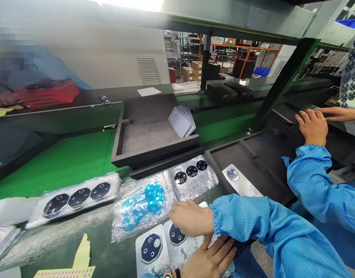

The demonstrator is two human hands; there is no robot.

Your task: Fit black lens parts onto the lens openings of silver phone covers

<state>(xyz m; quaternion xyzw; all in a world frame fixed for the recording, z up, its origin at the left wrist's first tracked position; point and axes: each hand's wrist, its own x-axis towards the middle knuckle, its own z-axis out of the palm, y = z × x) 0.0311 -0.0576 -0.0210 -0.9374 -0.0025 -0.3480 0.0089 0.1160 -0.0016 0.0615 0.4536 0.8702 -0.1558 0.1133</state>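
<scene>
My right hand [191,218] reaches left across my body in a blue sleeve, fingers curled down over a silver plate whose pale edge [203,204] shows just behind the knuckles. My left hand [210,258] lies flat below it, fingers stretched out on the silver plates at the bench's near edge. Left of the hands lie two silver plates with dark octagonal camera rings [151,249] [176,233]. A clear bag of blue parts [142,200] sits just beyond them.
A bag of three black discs [191,172] and a bag of three octagonal rings [76,197] lie on the green bench. A dark tray [128,154] holds a fanned stack of plates [181,121]. Another tray [252,152] holds one plate [238,179]. A co-worker's hands [312,125] work at right.
</scene>
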